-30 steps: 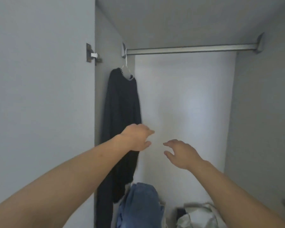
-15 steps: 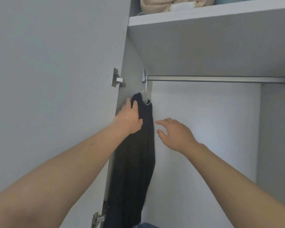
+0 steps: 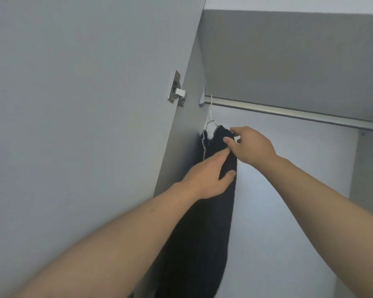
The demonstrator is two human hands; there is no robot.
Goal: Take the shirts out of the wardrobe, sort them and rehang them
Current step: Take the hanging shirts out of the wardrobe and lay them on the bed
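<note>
A dark knitted garment hangs on a white hanger at the far left end of the metal rail inside the wardrobe. My left hand lies on the garment a little below its shoulder, fingers fairly straight, thumb against the right side of the fabric. My right hand is at the garment's right shoulder, with thumb and forefinger pinching the fabric near the hanger's end. The lower hem is out of view.
The open wardrobe door fills the left, with a metal hinge near the rail's bracket. A shelf runs just above the rail. The rail to the right of the hanger carries nothing, and the back wall is bare.
The view tilted up and closer. My left hand slid lower down the garment. My right hand came in from open air and took hold of the garment's right shoulder.
</note>
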